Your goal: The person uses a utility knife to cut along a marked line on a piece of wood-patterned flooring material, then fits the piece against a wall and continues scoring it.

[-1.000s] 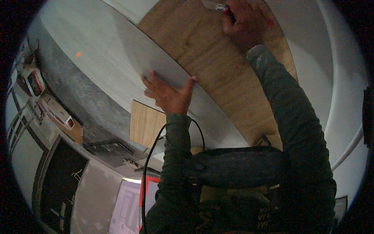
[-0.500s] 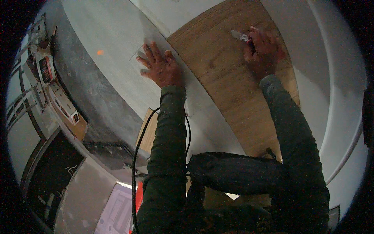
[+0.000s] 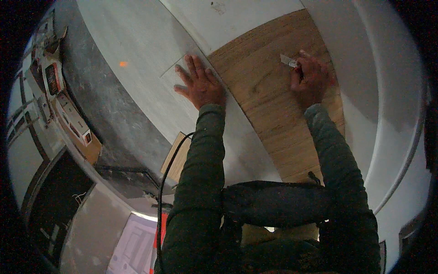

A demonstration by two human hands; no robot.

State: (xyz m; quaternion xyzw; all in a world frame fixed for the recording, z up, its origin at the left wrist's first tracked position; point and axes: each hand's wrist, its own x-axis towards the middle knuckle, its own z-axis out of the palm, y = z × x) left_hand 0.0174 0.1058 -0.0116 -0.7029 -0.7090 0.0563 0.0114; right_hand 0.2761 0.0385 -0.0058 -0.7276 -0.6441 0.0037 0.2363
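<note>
My left hand (image 3: 203,89) lies flat with fingers spread on a pale grey board (image 3: 150,86), beside a thin line across its surface. To its right is a brown wood-grain plank (image 3: 260,82). Over that plank, my right hand (image 3: 312,80) is closed around what looks like a utility knife (image 3: 288,60). Its short metal blade points to the far left, and a bit of red shows behind the hand. Most of the handle is hidden in my fingers. I cannot tell whether the blade touches the plank.
A black cable (image 3: 165,182) loops past my left forearm. Under that arm lies a small wooden piece (image 3: 175,157). Cartons (image 3: 73,118) stand at the far left along a dark grey floor strip (image 3: 118,114). A curved white edge (image 3: 381,132) runs down the right.
The whole view has shifted, so the boards sit lower and farther right. My right hand and the knife have come slightly nearer along the plank. My left hand stays on the pale board.
</note>
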